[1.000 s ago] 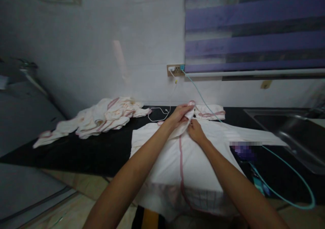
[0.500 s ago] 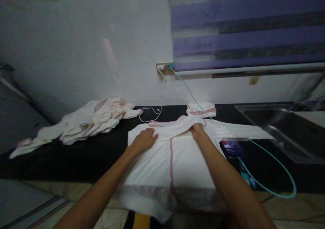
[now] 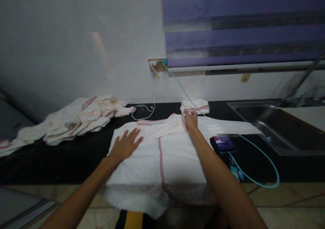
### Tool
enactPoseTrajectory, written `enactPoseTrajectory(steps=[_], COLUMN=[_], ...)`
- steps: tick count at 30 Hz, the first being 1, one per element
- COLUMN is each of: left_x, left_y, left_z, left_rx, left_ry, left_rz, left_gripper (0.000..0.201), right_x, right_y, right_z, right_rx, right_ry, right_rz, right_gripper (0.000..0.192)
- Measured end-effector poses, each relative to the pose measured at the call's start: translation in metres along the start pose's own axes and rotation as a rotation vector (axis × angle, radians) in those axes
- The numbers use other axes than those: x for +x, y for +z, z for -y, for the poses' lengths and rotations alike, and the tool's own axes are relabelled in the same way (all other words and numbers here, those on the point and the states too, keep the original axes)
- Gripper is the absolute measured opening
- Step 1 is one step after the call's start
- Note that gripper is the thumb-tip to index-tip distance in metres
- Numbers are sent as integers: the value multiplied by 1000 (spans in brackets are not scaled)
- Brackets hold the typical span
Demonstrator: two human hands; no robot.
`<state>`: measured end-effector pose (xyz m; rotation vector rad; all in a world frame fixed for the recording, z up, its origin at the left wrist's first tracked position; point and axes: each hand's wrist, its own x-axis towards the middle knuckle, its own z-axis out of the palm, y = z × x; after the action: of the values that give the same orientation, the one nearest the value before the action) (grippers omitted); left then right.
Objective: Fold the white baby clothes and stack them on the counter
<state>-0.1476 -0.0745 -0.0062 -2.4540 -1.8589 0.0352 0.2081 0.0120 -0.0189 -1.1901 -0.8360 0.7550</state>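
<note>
A white long-sleeved garment with pink trim (image 3: pixel 182 158) lies spread on the black counter, its lower part hanging over the front edge. My left hand (image 3: pixel 125 146) rests flat on its left side with the fingers spread. Near the neckline, my right hand (image 3: pixel 191 120) is closed on the end of the sleeve (image 3: pixel 170 124) that lies folded across the top. The other sleeve (image 3: pixel 228 124) stretches out to the right, reaching the sink's rim. Just behind my right hand is a small folded white cloth with pink edging (image 3: pixel 194 105).
Crumpled white garments (image 3: pixel 81 117) lie heaped at the left of the counter (image 3: pixel 76 164). A phone (image 3: pixel 223 144) with a teal cable (image 3: pixel 273 166) lies to the right, before the metal sink (image 3: pixel 274 120). A white cable (image 3: pixel 144 115) runs to the wall socket (image 3: pixel 158 65).
My right hand has moved away from me and slightly left with the sleeve end, now beside the folded cloth. My left hand has slid left and nearer, flattening out. The view has shifted slightly.
</note>
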Motion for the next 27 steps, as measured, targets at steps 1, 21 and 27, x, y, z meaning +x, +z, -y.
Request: enactPoseTrajectory(steps=[1,21,27], left_x=[0,7,6], left_y=[0,23,17], left_z=[0,13,10], left_rx=[7,42,6], left_ry=[7,-1,-17], left_rz=[-5,-66,-52], left_gripper=[60,60,58], right_x=[-5,-85,-65], right_y=[-1,27,7], right_z=[2,13,10], right_rx=[-64,-1214,-1306], right_ry=[-32,-342,-226], right_rz=[-9,469,410], right_gripper=[39,54,62])
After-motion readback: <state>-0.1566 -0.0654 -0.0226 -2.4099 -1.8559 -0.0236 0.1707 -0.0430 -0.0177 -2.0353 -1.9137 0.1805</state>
